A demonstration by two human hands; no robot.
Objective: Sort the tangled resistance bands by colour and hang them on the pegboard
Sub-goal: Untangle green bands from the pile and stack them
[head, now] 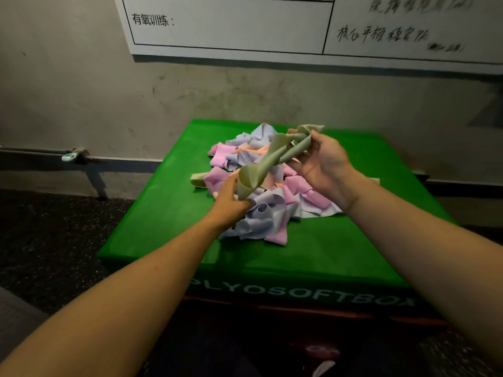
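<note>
Right hand: the right hand (324, 161) is up over the heap, fingers curled around the upper end of a pale olive-green flat rubber resistance band (275, 156), gripping it just below its flared tip.
Left hand: the left hand (231, 200) is lower and nearer, pinching the same band's rolled lower end right at the heap's surface.
Band: stretched and twisted between the two hands, lifted clear of the pile along its middle.
Pile: a tangled heap of pink, lilac and peach flat bands (261, 191) sits in the middle of the bright green padded plyo box (168, 240), which serves here as the table.
Risk: the green band's lower end may be caught among the lilac folds; a hard pull could drag neighbours off the box or tighten a knot.
Risk two: stretched rubber slipping from a pinch could snap back.
Hidden: the left fingertips are buried in the bands, so their exact hold is unclear.
Not seen: no pegboard in view; only a white wall chart (231, 23), its right side blurred.
</note>
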